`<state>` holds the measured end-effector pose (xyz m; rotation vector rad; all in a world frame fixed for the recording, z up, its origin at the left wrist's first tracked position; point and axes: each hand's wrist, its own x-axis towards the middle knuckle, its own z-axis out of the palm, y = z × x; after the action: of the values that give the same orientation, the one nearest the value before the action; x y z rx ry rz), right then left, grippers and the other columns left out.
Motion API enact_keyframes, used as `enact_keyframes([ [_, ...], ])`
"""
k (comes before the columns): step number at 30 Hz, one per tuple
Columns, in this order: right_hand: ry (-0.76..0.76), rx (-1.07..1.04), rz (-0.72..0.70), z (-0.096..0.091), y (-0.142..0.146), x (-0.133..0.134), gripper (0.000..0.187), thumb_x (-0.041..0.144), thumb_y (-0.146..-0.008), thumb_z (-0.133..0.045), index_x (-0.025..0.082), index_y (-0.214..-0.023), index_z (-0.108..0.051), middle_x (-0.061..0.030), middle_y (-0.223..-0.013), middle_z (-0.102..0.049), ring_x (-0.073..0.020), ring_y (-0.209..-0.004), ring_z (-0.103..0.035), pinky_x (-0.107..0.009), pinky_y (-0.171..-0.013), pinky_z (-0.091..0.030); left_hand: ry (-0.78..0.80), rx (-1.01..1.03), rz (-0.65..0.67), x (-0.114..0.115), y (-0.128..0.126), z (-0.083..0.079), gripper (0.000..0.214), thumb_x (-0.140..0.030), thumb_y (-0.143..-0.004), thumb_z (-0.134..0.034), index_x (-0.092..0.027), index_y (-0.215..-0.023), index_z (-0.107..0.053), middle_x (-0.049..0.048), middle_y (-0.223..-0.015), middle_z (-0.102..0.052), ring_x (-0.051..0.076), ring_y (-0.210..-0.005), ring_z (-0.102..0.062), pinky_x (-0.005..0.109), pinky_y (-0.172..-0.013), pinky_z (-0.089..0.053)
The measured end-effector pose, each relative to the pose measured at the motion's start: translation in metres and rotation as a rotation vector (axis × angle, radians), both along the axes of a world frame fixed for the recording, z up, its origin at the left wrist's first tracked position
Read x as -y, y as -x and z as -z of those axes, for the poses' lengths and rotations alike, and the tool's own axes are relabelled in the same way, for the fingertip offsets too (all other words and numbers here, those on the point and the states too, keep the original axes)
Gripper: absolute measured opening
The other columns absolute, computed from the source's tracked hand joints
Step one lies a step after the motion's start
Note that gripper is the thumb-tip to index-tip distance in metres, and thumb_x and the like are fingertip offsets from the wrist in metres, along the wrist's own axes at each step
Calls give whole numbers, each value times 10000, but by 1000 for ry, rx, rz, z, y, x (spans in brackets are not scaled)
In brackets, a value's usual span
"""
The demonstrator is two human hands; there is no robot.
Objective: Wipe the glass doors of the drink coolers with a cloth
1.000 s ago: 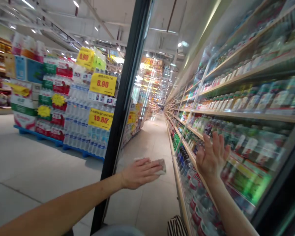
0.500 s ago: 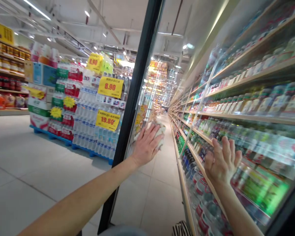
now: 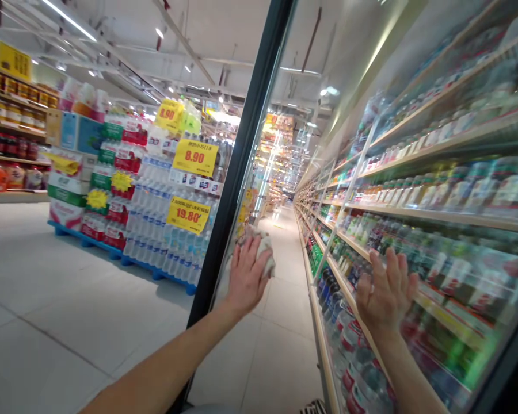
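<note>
My left hand reaches forward with its fingers over a crumpled pale cloth. It presses the cloth against a glass door pane, just right of the pane's black frame. My right hand is raised to the right, fingers apart and holding nothing. It is close to the glass in front of the drink shelves; whether it touches cannot be told. Reflections and blur cover part of the pane.
Long shelves of bottled drinks run along the right. To the left, packs of bottled water stand on a blue pallet with yellow price signs. Jars fill a far-left shelf. Pale tiled floor lies between.
My left hand and the cloth have slid down and to the left on the glass. My right hand has dropped slightly. The view has shifted a little.
</note>
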<state>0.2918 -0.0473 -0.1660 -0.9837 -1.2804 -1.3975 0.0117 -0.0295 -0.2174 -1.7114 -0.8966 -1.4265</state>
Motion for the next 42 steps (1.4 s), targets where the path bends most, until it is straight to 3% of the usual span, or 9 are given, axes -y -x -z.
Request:
enact_keyframes([
  [4, -29, 13, -4, 0, -1, -3, 535, 263, -830, -474, 226, -1358, -398, -119, -1399, -420, -298, -1281, -401, -502, -1058, -265, -142, -462, 103, 0, -6, 29, 349, -225, -839, -476, -257, -1184, -516, 19, -1454, -341, 198, -1381, -193, 407, -1127, -126],
  [10, -17, 10, -4, 1, -1, -2, 550, 244, -822, -472, 227, -1365, -387, -121, -1406, -408, -305, -1284, -396, -524, -1054, -265, -61, 30, 32, -7, -9, -46, 405, -224, -855, -443, -166, -1256, -438, 135, -1453, -317, 229, -1396, -130, 464, -1105, -180],
  [13, -14, -4, -20, 0, 1, -1, 537, 233, -823, -472, 224, -1355, -401, -126, -1395, -423, -306, -1281, -399, -535, -1047, -276, -137, -80, 51, -7, -28, -65, 389, -211, -857, -430, -160, -1242, -448, 127, -1440, -343, 221, -1395, -133, 443, -1110, -178],
  [16, -26, 16, -3, 0, 1, -1, 543, 235, -826, -473, 224, -1363, -389, -127, -1396, -422, -301, -1279, -403, -529, -1047, -280, -226, -345, 88, -6, -44, -67, 369, -236, -863, -438, -203, -1229, -465, 63, -1418, -396, 189, -1390, -156, 400, -1127, -153],
  [22, -44, 23, 1, -1, 1, -2, 522, 249, -838, -459, 207, -1355, -399, -134, -1390, -429, -289, -1297, -380, -502, -1061, -255, -90, 52, 32, -6, -38, -77, 453, -252, -865, -426, -178, -1309, -375, 115, -1478, -267, 226, -1396, -126, 473, -1118, -167],
  [27, -35, 23, -1, -1, 1, -2, 522, 258, -838, -454, 216, -1355, -396, -128, -1391, -429, -287, -1295, -384, -492, -1059, -252, -238, -367, 73, -8, -42, -74, 435, -254, -862, -439, -206, -1293, -405, 62, -1451, -341, 175, -1394, -130, 392, -1144, -93],
  [32, -16, 6, -8, 0, 1, -3, 525, 252, -843, -451, 210, -1362, -387, -132, -1402, -413, -292, -1303, -368, -499, -1062, -230, -101, 51, 4, -7, -37, -84, 412, -272, -873, -420, -171, -1273, -418, 132, -1446, -329, 210, -1394, -138, 451, -1116, -175],
  [38, -10, 6, -10, -2, 3, -1, 537, 252, -843, -466, 221, -1371, -372, -130, -1397, -421, -291, -1302, -373, -505, -1059, -247, -185, -240, 50, -3, -58, -69, 384, -265, -865, -436, -200, -1244, -441, 77, -1420, -389, 205, -1389, -164, 427, -1128, -146],
  [42, -31, 4, -12, -2, 4, 0, 539, 243, -839, -477, 224, -1368, -378, -126, -1395, -424, -280, -1304, -372, -493, -1068, -246, -91, -37, 37, -6, -52, -81, 425, -277, -871, -427, -185, -1285, -397, 107, -1463, -305, 219, -1394, -141, 446, -1127, -137],
])
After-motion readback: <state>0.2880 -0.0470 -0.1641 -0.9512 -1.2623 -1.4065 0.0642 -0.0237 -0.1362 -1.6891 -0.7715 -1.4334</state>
